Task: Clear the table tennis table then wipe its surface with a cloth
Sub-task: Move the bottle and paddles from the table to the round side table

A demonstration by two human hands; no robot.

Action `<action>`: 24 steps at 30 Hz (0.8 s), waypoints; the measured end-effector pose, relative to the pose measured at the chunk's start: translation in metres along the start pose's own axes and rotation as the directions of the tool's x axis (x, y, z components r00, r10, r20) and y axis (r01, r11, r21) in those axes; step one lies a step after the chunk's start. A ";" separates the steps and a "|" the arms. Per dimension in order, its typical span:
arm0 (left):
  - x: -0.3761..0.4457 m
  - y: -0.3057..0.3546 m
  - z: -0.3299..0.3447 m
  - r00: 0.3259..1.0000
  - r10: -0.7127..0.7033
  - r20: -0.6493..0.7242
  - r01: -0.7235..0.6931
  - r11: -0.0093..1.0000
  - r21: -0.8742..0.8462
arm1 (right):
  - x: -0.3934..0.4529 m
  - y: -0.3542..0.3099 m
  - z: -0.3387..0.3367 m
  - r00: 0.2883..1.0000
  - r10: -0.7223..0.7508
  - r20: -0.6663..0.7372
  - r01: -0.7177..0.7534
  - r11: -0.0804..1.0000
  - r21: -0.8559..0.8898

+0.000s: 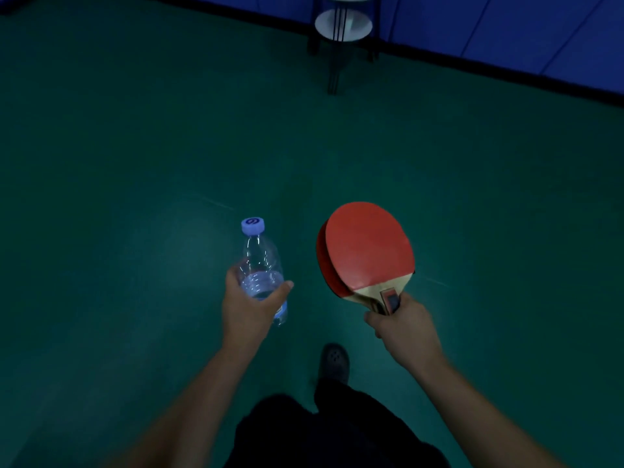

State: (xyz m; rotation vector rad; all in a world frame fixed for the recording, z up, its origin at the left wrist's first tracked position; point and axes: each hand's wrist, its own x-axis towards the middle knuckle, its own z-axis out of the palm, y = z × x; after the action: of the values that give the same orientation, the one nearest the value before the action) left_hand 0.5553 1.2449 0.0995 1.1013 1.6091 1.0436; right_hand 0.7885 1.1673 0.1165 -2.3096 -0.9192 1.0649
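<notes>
The green floor [135,163] fills almost the whole view, with a blue wall [506,25] along the far edge. The table tennis desk itself cannot be seen here, and no cloth shows either. Near the wall stands a small round stand [342,27] with white shelves and thin black legs. It looks like the place to put things down, though that is only a guess.

Lower down are the person's dark shorts and one grey shoe [334,363] stepping forward. Both arms reach out in front.

The right hand [405,327] grips two red paddles [366,251] by their handles, one paddle lying flat on top of the other. The left hand [251,304] is wrapped around a clear water bottle [261,265] with a pale purple cap — a little water sits in the bottom part. The bottle tips a bit forward.

So the clearing part seems to be under way, and the wiping has not started yet.

To do this step well, the person should keep both hands tight while walking, because the two paddles could slide apart. At the stand, it is best to set one thing down at a time — the bottle first, standing up so it does not roll, then the paddles laid flat. The stand looks small, so things should go near the middle, not at the edge.
</notes>
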 end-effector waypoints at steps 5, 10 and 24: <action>0.116 0.038 0.042 1.000 0.023 -0.020 -0.022 1.000 0.008 | 0.108 -0.086 -0.014 1.000 -0.004 0.001 0.004 1.000 0.013; 0.249 0.060 0.081 1.000 0.015 -0.014 -0.014 1.000 0.018 | 0.222 -0.167 -0.008 1.000 -0.014 -0.021 0.014 1.000 0.018; 0.611 0.192 0.210 0.977 0.039 0.207 -0.038 0.999 -0.008 | 0.493 -0.399 -0.021 0.991 0.086 -0.102 -0.079 0.995 0.068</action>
State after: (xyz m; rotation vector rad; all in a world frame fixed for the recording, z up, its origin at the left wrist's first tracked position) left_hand 0.6719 1.9085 0.1036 1.2017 1.4237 0.9239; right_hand 0.8894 1.7937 0.1301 -2.3438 -0.7447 0.9812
